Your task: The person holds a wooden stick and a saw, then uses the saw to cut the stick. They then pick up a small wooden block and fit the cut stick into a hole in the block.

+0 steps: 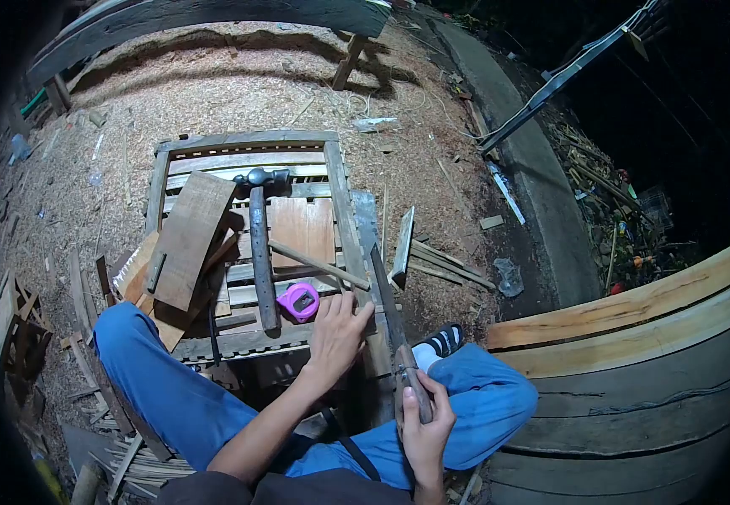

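My right hand (425,425) is wrapped round the wooden handle of a machete (388,303), whose long dark blade points up and away beside the slatted table's right edge. My left hand (337,332) lies palm down over the near right corner of the table, fingers bent but apart, with nothing visible in it. Just beyond its fingertips is the end of a thin wooden stick (318,264). A pink tape measure (299,300) sits close to the left hand. Left of that, a hammer (260,252) lies with its head at the far end.
The slatted wooden table (335,168) also carries a broad board (192,240) and a flat wood piece (302,229). A plank bench (617,337) is at the right, and a long beam (205,25) stands across the back. Shavings cover the ground. Scrap wood (24,324) lies at left.
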Demonstrator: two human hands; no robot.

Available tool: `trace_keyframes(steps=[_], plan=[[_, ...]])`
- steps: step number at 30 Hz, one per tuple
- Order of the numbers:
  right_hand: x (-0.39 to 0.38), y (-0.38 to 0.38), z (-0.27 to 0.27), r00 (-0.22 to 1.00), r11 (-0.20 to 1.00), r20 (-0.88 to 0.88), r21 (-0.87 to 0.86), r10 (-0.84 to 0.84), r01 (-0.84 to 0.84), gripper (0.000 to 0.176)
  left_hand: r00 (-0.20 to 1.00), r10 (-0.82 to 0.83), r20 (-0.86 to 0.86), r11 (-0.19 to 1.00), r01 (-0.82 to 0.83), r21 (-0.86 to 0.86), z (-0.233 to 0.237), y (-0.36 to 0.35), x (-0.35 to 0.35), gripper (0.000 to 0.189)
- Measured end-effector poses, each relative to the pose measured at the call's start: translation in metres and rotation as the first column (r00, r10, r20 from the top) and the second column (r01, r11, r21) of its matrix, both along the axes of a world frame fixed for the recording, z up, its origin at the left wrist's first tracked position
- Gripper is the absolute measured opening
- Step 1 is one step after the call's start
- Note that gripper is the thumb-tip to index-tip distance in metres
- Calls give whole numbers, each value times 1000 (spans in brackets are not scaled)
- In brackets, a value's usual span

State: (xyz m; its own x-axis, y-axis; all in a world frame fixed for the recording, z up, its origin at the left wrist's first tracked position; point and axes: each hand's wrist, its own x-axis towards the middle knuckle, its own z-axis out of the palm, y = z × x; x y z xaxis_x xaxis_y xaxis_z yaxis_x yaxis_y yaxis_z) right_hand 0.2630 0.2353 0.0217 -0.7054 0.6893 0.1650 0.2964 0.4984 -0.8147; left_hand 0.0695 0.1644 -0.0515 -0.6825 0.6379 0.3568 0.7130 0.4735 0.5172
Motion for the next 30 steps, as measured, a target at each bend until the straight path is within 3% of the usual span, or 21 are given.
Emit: trace_keyframes(steps=[4, 10, 14, 17, 19, 23, 25, 26, 28, 30], plan=[[-6, -10, 24, 990, 955, 66, -262, -127, 140, 33, 999, -31, -13, 999, 31, -21, 7, -3, 0, 59], [6, -12, 25, 991, 949, 47, -289, -122, 130, 33, 999, -16, 41, 1000, 16, 1, 11, -2, -2, 56], [3, -12, 24, 992, 955, 57, -270, -110, 122, 33, 998, 27, 48, 998, -29, 61, 4, 4, -1, 37], [1, -13, 30, 990, 926, 62, -350, -131, 144, 33, 996, 69, 50, 993, -74, 98, 3, 6, -2, 25], [4, -12, 25, 991, 932, 39, -335, -131, 136, 32, 995, 81, 66, 991, -87, 102, 3, 10, -1, 20], [1, -7, 20, 990, 942, 69, -306, -124, 139, 33, 995, 91, 31, 992, -93, 89, 1, 8, -2, 31], [-4, 3, 7, 999, 998, 12, 49, 47, -48, 29, 996, 79, 37, 993, -82, 89, 1, 9, -1, 32], [0, 3, 6, 999, 998, 11, 49, 45, -46, 29, 996, 78, 50, 993, -82, 83, 1, 10, -1, 33], [-5, -8, 26, 991, 946, 63, -297, -115, 129, 33, 994, 84, 63, 994, -88, 70, 4, 7, -2, 34], [3, -15, 35, 988, 931, 84, -334, -128, 149, 34, 995, 80, 62, 996, -82, 29, 11, 7, -2, 37]])
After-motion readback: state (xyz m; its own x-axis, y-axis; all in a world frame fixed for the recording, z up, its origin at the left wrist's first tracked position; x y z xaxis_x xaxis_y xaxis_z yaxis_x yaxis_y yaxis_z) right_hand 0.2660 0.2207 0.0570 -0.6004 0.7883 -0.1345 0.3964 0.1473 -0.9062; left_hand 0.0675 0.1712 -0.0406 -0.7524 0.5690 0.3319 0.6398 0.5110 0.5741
